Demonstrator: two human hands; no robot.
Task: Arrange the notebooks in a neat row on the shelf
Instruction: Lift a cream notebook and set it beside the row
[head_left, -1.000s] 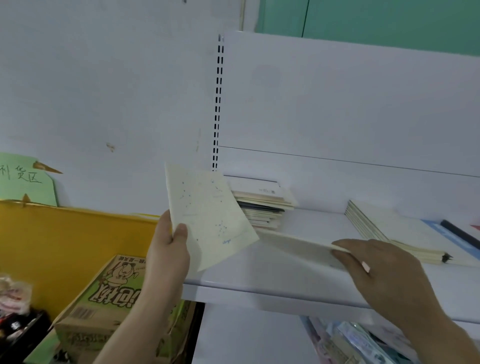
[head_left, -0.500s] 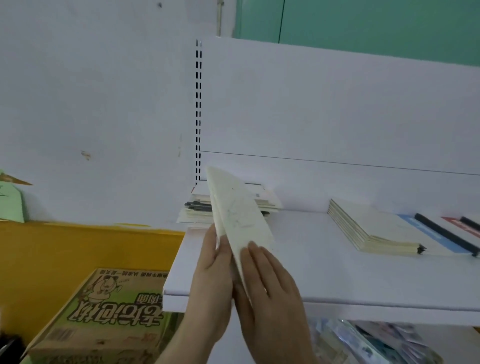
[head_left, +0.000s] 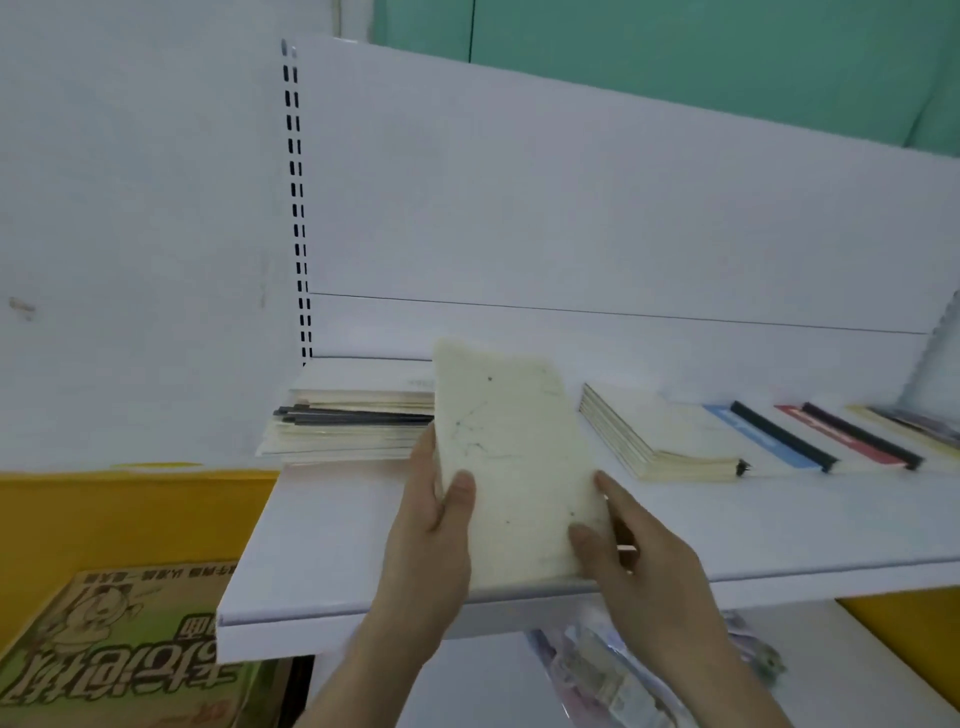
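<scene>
Both hands are closed on the cream, ink-speckled paper notebook (head_left: 511, 467): left hand (head_left: 434, 535) has its grip on the left edge, right hand (head_left: 631, 566) on the lower right corner. It's held tilted over the near middle of the white metal shelf (head_left: 337, 545), between the messy stack of notebooks (head_left: 353, 421) far left and the fanned row of cream notebooks (head_left: 660, 431) on the right. Risk, I'd guess: thin cover slips or flops, or nudges that left stack. No containers holding anything that I can make out, just a printed cardboard box (head_left: 119, 649) below, closed.
</scene>
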